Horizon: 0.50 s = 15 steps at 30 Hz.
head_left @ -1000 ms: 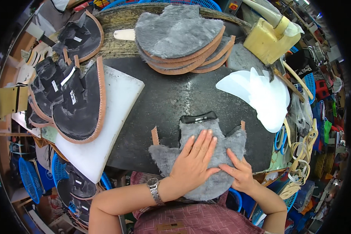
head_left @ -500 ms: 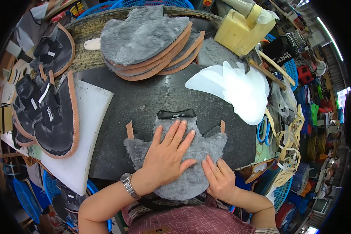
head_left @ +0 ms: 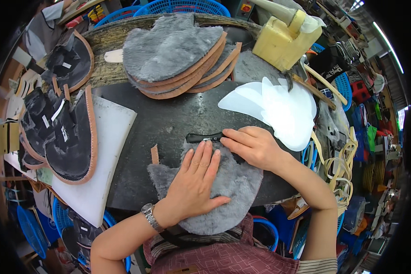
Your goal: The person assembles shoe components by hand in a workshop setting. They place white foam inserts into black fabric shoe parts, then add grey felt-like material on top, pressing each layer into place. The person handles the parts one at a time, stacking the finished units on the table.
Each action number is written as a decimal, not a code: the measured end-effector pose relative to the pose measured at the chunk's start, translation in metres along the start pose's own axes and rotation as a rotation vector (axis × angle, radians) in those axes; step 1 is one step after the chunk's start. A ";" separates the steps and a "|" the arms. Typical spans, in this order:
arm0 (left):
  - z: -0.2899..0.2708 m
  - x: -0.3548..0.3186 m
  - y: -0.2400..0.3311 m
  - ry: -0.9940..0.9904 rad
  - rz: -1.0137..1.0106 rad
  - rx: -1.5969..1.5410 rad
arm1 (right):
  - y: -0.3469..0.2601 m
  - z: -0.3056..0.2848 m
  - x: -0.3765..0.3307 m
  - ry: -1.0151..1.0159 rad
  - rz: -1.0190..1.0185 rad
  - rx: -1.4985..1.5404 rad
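In front of me a grey plush shoe-upper piece (head_left: 223, 210) lies fur side up on the dark work board. Its far end carries a black padded strip (head_left: 196, 137) with a small white label. My left hand (head_left: 187, 182) rests flat on the fur, fingers stretched toward the strip and touching its near edge; a metal-banded watch is on that wrist. My right hand (head_left: 258, 148) pinches the strip's right end between thumb and fingers and covers that corner. A brown-edged tab (head_left: 155, 154) sticks up at the piece's left; the right one is hidden.
Stacked grey plush pieces (head_left: 169, 50) with brown edging lie at the back. Black edged pieces (head_left: 71, 150) overlap a white board (head_left: 109, 132) on the left. Translucent white templates (head_left: 285, 114), a hammer (head_left: 313, 91) and a yellowish plastic container (head_left: 278, 43) stand or lie on the right.
My right hand has gone from the plush piece's lower right edge up to the right end of the black strip. My left hand stays flat on the fur.
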<state>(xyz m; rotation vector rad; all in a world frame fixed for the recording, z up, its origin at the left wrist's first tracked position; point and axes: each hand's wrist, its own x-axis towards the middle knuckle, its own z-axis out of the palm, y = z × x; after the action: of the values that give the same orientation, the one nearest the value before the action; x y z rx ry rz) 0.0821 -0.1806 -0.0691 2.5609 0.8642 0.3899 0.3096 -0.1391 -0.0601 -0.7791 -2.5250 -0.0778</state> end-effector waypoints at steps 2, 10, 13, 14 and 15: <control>0.002 0.000 -0.001 0.032 -0.033 -0.040 | 0.003 0.002 0.004 -0.023 -0.104 0.016; 0.001 0.004 0.000 0.005 -0.107 0.001 | 0.027 -0.003 -0.004 -0.018 -0.180 0.051; 0.001 0.005 0.001 0.005 -0.104 0.001 | 0.030 0.000 -0.007 -0.016 -0.163 0.086; 0.001 0.005 0.001 0.003 -0.101 0.001 | 0.027 0.000 -0.003 -0.033 -0.179 0.089; 0.001 0.005 0.001 0.002 -0.098 0.001 | 0.025 0.000 0.000 -0.049 -0.194 0.093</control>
<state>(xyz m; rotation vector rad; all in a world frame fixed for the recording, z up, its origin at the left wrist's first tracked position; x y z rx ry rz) 0.0869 -0.1787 -0.0684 2.5079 0.9856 0.3620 0.3226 -0.1183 -0.0626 -0.5045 -2.6238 -0.0068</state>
